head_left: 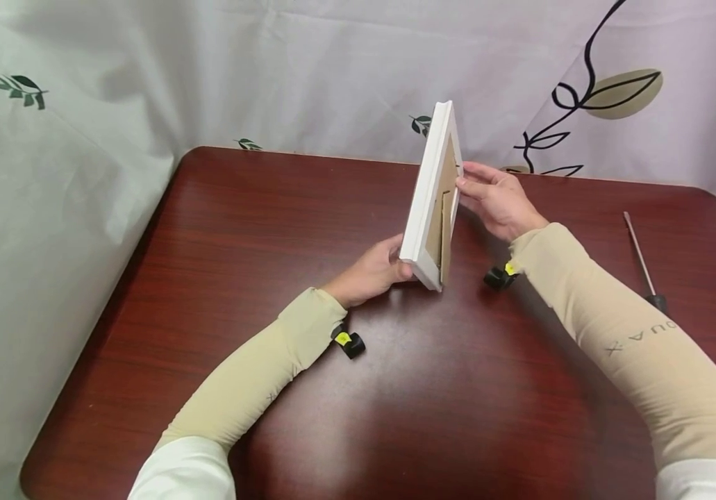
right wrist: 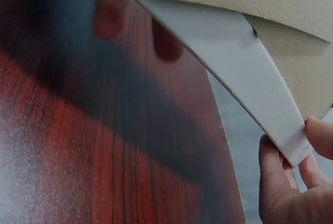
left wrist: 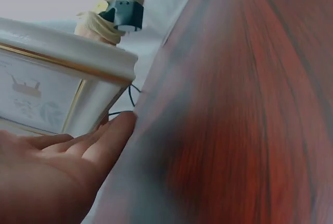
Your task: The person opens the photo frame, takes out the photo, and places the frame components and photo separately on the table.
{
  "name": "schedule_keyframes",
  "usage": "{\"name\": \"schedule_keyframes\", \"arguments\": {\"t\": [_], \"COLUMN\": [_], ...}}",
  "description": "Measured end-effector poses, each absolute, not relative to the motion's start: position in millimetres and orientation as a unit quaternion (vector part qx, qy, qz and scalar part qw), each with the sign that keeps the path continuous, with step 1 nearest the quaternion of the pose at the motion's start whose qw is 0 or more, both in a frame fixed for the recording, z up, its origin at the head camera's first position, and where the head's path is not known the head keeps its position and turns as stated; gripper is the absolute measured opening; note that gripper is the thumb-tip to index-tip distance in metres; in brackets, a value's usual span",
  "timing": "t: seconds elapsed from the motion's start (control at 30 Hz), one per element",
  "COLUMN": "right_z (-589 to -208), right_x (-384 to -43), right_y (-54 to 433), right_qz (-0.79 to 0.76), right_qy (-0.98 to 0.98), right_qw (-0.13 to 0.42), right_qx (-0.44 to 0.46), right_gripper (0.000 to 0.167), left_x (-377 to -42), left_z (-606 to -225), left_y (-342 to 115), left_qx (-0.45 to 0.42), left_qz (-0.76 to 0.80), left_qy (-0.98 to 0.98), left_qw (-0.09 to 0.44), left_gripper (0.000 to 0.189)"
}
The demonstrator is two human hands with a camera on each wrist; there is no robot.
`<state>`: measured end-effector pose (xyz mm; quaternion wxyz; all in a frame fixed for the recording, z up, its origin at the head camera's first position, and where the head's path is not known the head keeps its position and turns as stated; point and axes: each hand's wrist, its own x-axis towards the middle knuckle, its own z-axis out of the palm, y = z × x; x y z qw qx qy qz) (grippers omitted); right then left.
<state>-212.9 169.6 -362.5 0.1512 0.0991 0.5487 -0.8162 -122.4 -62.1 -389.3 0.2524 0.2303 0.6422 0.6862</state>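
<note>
A white picture frame (head_left: 425,187) stands nearly upright, raised over the table, its brown backing board (head_left: 451,163) and stand leg (head_left: 446,239) turned to the right. My left hand (head_left: 371,276) holds it at the near lower corner, thumb on the edge; in the left wrist view its fingers stretch beneath the frame. My right hand (head_left: 500,205) pinches the far side, thumb against the back and fingers round the edge, as the right wrist view also shows. The front, hidden from the head view, has a gold inner line and a pale print (left wrist: 31,96) in the left wrist view.
A screwdriver (head_left: 639,253) with a dark handle lies on the right of the dark red wooden table (head_left: 257,229), beside my right forearm. A pale curtain (head_left: 332,76) with leaf patterns hangs behind the table and along its left side.
</note>
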Motion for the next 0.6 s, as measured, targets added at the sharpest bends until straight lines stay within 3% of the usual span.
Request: {"name": "schedule_keyframes", "arguments": {"t": [0.17, 0.6], "right_z": [-363, -367], "right_x": [-212, -205], "right_y": [168, 159], "right_qz": [-0.811, -0.823], "right_qy": [0.556, 0.557], "right_qw": [0.155, 0.091], "right_qx": [0.096, 0.064], "right_gripper": [0.061, 0.027], "left_x": [-119, -115], "left_z": [-394, -392], "left_y": [-55, -51], "left_qx": [0.206, 0.160], "left_qz": [0.758, 0.796], "left_qy": [0.531, 0.467], "left_qw": [0.317, 0.351], "left_gripper": [0.150, 0.153]}}
